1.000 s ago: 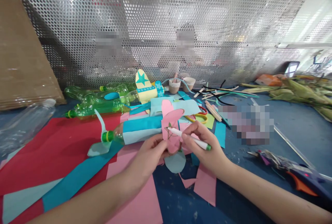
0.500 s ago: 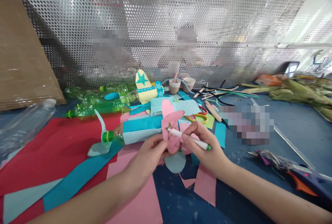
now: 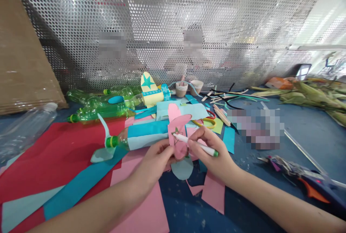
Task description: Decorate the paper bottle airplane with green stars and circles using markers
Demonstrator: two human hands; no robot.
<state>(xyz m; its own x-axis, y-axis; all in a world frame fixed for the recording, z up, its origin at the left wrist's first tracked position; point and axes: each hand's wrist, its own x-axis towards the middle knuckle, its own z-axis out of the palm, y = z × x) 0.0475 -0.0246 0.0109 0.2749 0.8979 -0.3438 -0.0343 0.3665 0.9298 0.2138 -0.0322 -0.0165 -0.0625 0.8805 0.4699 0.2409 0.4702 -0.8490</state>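
A plastic bottle plane (image 3: pixel 140 135) wrapped in blue paper lies in the middle of the table, with a green cap and a pale propeller at its left end. Its pink paper wing (image 3: pixel 177 132) carries a green star outline. My left hand (image 3: pixel 155 162) pinches the lower edge of that pink wing. My right hand (image 3: pixel 213 150) grips a white marker with a green end (image 3: pixel 196 144), its tip touching the star on the wing.
Red, blue and pink paper sheets (image 3: pixel 54 161) cover the near left. Green bottles (image 3: pixel 100 112) and a yellow-winged plane (image 3: pixel 151 90) lie behind. Scissors (image 3: pixel 207 121), sticks and cups sit at mid-back. A glue gun (image 3: pixel 305 179) lies right. A perforated metal wall (image 3: pixel 173 27) closes the back.
The marker tip has shifted slightly on the star, and my right hand has moved a little with it. My left hand keeps its hold.
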